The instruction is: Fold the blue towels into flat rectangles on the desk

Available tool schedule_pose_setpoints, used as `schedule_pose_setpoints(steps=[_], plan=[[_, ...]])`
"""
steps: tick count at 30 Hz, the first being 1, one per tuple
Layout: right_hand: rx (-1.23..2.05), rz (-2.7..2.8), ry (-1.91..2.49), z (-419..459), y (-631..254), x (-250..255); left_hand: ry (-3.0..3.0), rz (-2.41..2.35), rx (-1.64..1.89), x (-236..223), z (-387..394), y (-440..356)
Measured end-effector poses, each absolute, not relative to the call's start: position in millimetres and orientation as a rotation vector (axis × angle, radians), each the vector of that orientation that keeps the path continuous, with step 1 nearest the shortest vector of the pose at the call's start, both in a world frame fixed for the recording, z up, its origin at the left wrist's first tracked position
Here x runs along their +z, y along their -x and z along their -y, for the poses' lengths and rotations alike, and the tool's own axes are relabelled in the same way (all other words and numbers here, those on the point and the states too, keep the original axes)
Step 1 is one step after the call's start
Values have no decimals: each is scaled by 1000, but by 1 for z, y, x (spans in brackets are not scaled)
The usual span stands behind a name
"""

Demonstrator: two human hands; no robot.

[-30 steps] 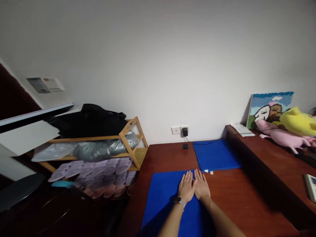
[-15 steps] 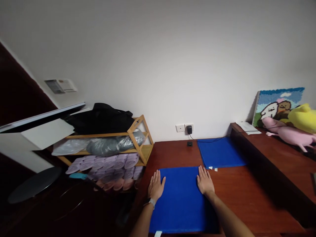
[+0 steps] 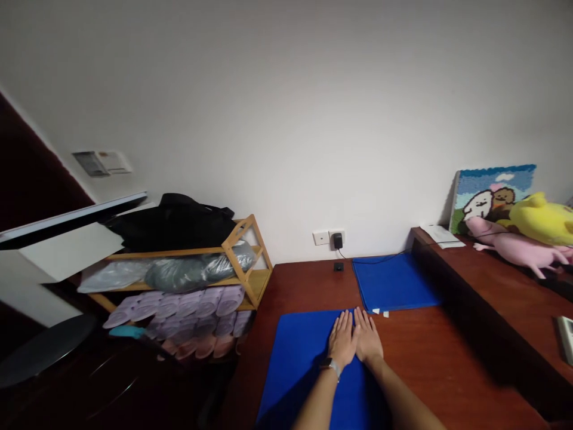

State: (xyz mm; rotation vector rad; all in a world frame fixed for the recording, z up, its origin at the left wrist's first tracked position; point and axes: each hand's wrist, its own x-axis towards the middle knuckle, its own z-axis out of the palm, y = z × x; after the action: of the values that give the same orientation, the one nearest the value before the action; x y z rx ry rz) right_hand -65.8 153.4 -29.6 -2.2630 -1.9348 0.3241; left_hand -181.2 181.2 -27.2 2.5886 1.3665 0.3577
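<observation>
A flat blue folded cloth (image 3: pixel 299 352) lies on the reddish-brown desk (image 3: pixel 308 280). My left hand (image 3: pixel 344 341), with a watch on its wrist, rests flat on the cloth near its far right corner, fingers stretched out. Right beside it, my right hand (image 3: pixel 369 339) lies flat along the cloth's right edge, and the two hands touch or nearly touch at the thumbs. Neither hand grips anything. A second blue folded cloth (image 3: pixel 396 283), with small white tags at its near edge, lies farther back, just beyond my fingertips.
Left of the desk stands a wooden rack (image 3: pixel 248 263) with a black bag (image 3: pixel 174 224), plastic-wrapped bundles and rows of slippers. On the raised ledge at right are a pink plush toy (image 3: pixel 514 245), a yellow plush toy (image 3: pixel 541 218) and a dog picture (image 3: pixel 474 197). A plug (image 3: pixel 337 240) sits in the wall socket.
My left hand has moved right across the cloth, from its left edge to beside my right hand. My right hand stays at the right edge. The view has shifted slightly.
</observation>
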Motion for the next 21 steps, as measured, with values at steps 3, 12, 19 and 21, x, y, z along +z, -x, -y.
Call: schedule_pose_setpoints(steps=[3,12,19,21], plan=[[361,1899,2247,-155,65,-28,-2612,-1345,315,-28,-186,178],[373,1810,2234,-155,65,-30,-2521,-1868,205,-37,-213,355],[331,1860,2309,-156,66,-29,-2481,-1911,262,-39,-209,385],[339,1877,2341,-153,68,-25,-2469,-1913,276,-36,-206,381]])
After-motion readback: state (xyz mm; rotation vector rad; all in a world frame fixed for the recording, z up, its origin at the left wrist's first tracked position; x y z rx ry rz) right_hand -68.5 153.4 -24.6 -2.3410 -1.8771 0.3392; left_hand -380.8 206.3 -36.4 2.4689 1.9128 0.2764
